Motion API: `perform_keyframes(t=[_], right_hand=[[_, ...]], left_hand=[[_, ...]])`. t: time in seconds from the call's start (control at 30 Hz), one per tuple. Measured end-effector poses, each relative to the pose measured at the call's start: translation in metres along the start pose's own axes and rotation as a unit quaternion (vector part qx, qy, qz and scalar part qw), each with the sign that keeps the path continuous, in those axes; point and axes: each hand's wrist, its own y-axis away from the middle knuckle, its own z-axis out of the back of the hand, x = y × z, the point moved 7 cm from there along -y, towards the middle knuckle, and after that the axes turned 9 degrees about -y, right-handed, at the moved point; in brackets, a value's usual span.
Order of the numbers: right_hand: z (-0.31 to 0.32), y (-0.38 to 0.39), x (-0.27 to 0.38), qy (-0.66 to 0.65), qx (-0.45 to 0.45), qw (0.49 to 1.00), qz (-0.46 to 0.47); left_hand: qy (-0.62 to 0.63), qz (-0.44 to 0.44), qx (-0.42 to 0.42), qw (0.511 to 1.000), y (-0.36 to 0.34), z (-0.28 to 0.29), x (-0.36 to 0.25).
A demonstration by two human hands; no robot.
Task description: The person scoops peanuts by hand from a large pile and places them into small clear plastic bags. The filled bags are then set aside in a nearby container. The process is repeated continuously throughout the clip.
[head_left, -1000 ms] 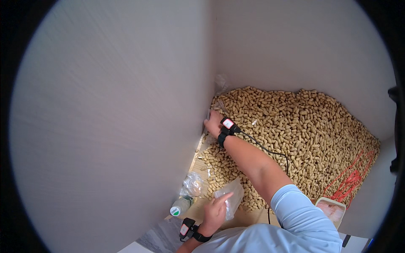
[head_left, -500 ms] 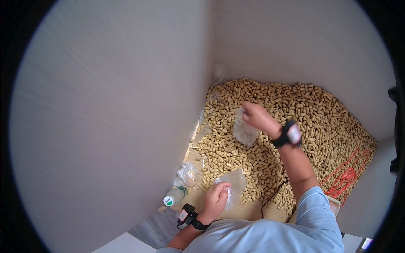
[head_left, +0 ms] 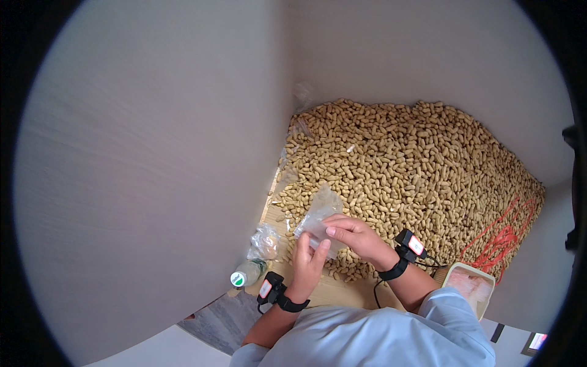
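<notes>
- The right hand has just come nearer, pinching a clear bag.
- The left hand pinches plastic at its near end, so both now handle it together.
- The bag hangs over the peanuts' near-left edge.

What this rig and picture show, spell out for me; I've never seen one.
No robot: a head-worn fisheye camera looks down at a person's bare hands, so straight edges bend. The right hand pinches thin clear plastic; the left hand is at its near edge, its grip hard to tell. Black straps circle both wrists. Peanuts in shells cover much of the wooden surface. A bottle and crumpled plastic are on the left, red string and a tub on the right.
</notes>
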Motion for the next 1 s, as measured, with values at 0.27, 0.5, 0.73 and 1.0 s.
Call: perform_keyframes(t=[0.27,0.5,0.73,1.0], right_hand=[[0.023,0.02,-0.018,-0.196,-0.139,0.968,-0.075],[0.042,0.028,-0.001,-0.44,-0.087,0.892,-0.059],[0.026,0.038,0.007,-0.229,-0.128,0.964,-0.047],[0.031,0.046,0.01,0.118,-0.27,0.953,0.074]], left_hand=[[-0.005,0.039,-0.013,0.999,0.002,0.002,-0.009],[-0.041,0.016,-0.014,0.999,0.004,0.007,-0.008],[0.279,0.089,0.127,0.948,0.019,-0.029,0.002],[0.198,0.002,0.127,0.972,0.023,-0.021,-0.031]])
